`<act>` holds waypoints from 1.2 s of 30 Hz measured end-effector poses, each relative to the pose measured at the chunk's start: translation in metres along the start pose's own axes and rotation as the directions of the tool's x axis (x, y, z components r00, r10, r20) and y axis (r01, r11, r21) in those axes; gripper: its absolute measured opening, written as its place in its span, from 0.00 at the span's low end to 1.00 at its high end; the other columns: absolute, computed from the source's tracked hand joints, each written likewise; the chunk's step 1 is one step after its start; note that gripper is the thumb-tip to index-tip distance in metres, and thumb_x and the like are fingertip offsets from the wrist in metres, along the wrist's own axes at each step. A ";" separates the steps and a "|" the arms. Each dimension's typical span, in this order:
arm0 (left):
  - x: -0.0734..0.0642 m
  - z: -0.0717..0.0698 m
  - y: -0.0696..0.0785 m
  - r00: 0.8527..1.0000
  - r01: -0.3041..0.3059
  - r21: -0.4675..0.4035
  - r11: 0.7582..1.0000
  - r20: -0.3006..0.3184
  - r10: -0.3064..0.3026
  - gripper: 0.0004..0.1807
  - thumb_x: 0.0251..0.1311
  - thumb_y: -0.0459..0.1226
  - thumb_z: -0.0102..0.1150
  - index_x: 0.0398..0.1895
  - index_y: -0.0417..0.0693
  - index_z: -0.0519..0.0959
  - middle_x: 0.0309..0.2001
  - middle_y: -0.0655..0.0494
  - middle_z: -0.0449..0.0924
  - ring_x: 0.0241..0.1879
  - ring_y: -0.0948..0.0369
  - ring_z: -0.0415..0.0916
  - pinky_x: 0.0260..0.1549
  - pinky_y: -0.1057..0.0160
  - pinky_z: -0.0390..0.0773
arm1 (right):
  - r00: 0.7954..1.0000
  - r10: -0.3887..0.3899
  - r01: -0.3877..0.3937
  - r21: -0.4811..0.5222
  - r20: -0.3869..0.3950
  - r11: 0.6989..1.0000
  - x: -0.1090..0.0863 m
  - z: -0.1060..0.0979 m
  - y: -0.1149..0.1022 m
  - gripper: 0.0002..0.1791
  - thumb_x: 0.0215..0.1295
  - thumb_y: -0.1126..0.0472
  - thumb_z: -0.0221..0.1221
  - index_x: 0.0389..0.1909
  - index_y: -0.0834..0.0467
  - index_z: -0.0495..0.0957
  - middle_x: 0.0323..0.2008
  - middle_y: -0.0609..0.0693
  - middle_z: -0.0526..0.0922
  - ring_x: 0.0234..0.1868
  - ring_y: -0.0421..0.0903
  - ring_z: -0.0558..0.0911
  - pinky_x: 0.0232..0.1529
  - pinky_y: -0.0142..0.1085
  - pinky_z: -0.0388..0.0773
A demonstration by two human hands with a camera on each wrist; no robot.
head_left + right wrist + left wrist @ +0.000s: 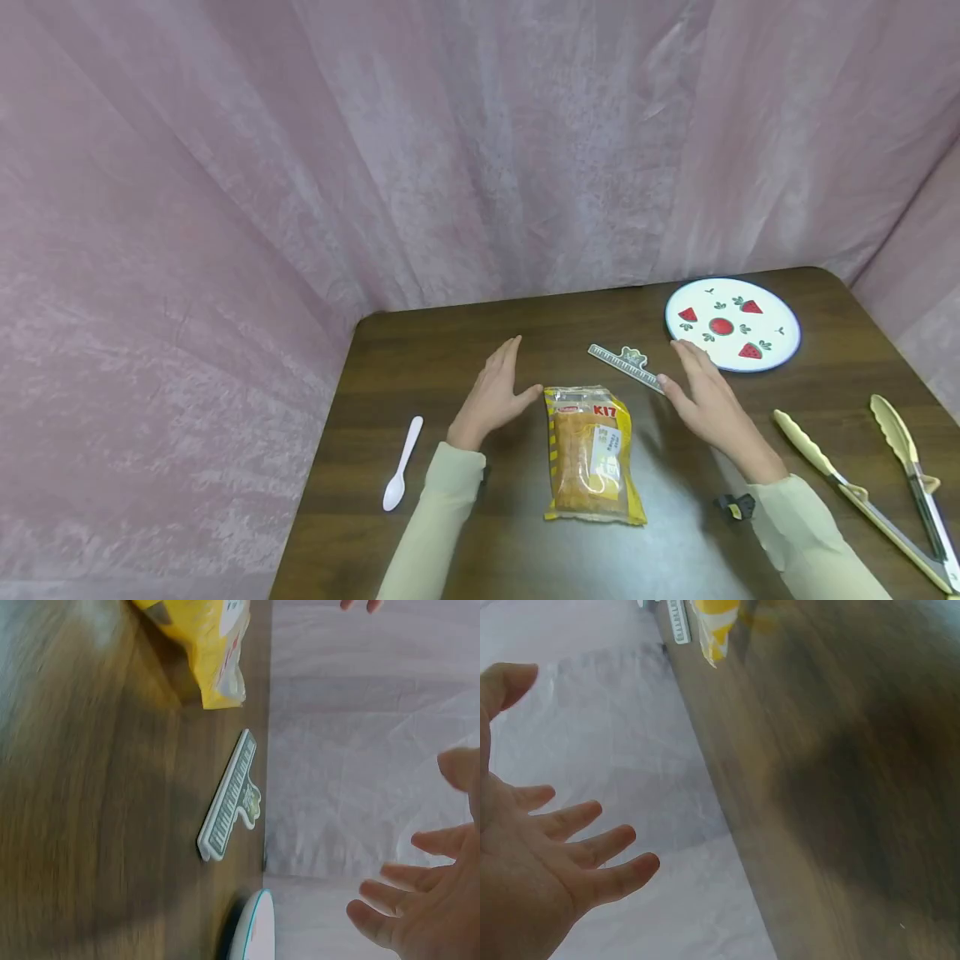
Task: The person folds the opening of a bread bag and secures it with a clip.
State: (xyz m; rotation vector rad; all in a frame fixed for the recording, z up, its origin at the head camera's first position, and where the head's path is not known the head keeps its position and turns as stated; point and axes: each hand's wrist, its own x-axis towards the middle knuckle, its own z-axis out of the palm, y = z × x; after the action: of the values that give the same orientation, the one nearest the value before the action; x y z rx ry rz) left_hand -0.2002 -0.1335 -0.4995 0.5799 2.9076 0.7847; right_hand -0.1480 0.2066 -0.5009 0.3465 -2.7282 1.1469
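If closing too hard from both sides, could crush bread packet [588, 458], lying flat on table [517, 517] between spread, empty left hand [491, 400] and likewise spread, empty right hand [708, 400]. If dipping rightward too low, might knock clip [626, 363] or nudge plate [776, 312].

the packet [577, 467] is glossy plastic film, the table [517, 542] smooth wood grain, the curtain [480, 150] crinkled cloth.

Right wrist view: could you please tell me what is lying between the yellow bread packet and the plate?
The long clip lies between the bread packet and the plate, on the wood-grain table; the right wrist view shows this plainly.
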 end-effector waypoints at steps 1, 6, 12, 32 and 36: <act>0.001 0.000 0.001 1.000 0.001 -0.002 1.000 0.004 -0.001 0.50 0.67 0.54 0.59 0.82 0.46 0.44 0.79 0.44 0.49 0.76 0.45 0.50 0.67 0.38 0.59 | 1.000 -0.002 0.002 0.007 -0.007 1.000 0.000 0.001 -0.001 0.34 0.77 0.56 0.53 0.72 0.73 0.57 0.71 0.75 0.57 0.70 0.74 0.58 0.64 0.68 0.56; 0.008 0.002 0.008 1.000 0.017 -0.013 1.000 0.021 -0.017 0.48 0.69 0.50 0.59 0.82 0.49 0.42 0.78 0.44 0.51 0.75 0.45 0.53 0.65 0.38 0.63 | 0.999 0.026 -0.026 0.021 -0.018 0.999 0.002 0.006 -0.006 0.29 0.80 0.55 0.49 0.69 0.73 0.63 0.67 0.74 0.65 0.67 0.73 0.64 0.62 0.67 0.60; 0.017 0.006 0.021 0.998 0.029 -0.054 0.998 0.058 -0.026 0.44 0.69 0.47 0.59 0.81 0.49 0.47 0.77 0.46 0.55 0.74 0.47 0.56 0.65 0.40 0.63 | 0.998 0.037 -0.034 0.041 -0.056 0.999 0.003 0.012 -0.012 0.28 0.76 0.58 0.54 0.66 0.74 0.66 0.64 0.74 0.68 0.65 0.72 0.67 0.62 0.66 0.61; 0.049 0.038 0.063 0.976 -0.079 -0.022 0.997 0.200 0.082 0.29 0.66 0.38 0.63 0.70 0.48 0.71 0.66 0.52 0.74 0.64 0.57 0.71 0.59 0.56 0.73 | 0.997 0.071 -0.071 0.067 -0.003 0.995 0.011 0.051 -0.004 0.21 0.67 0.68 0.61 0.58 0.71 0.74 0.52 0.69 0.78 0.52 0.67 0.79 0.53 0.62 0.73; 0.051 0.045 0.068 0.967 -0.089 -0.001 0.996 0.241 0.086 0.28 0.67 0.37 0.62 0.70 0.49 0.71 0.64 0.51 0.75 0.61 0.58 0.73 0.58 0.58 0.74 | 0.996 0.088 -0.089 0.061 0.021 0.994 0.011 0.054 -0.001 0.19 0.67 0.68 0.61 0.56 0.72 0.74 0.50 0.69 0.79 0.50 0.66 0.80 0.53 0.61 0.74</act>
State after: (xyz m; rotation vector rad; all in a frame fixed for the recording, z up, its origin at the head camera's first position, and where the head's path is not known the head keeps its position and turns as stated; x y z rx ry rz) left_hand -0.2173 -0.0388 -0.5031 0.7524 2.6809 0.6568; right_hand -0.1617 0.1653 -0.5352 0.2476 -2.7537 1.2582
